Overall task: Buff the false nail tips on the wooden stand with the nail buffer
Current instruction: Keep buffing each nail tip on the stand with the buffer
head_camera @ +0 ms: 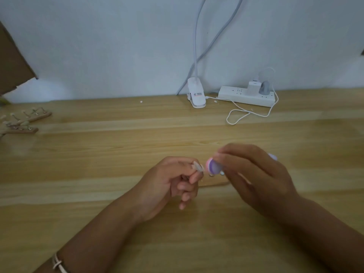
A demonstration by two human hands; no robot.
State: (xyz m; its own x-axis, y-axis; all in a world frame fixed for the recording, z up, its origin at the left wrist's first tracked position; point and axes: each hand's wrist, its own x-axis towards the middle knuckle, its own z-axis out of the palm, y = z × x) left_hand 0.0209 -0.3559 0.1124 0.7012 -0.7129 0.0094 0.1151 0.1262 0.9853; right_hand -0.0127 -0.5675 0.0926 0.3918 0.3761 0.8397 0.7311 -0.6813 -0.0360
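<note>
My left hand [173,182] pinches a pale, translucent false nail tip [198,166] between thumb and forefinger. My right hand [254,174] grips a purple and pink nail buffer [272,166]; its rounded end sits just right of the tip, and its other end pokes out behind my fingers. A wooden stand [214,183] lies on the table right under both hands, mostly hidden by them. Whether the tip is still fixed to that stand I cannot tell.
Two more wooden stands with nail tips [27,121] lie at the far left of the wooden table [118,154]. A white clip lamp [196,94], a power strip [246,95] and a looping white cable [236,117] sit along the back wall. Cardboard [11,60] leans at the upper left.
</note>
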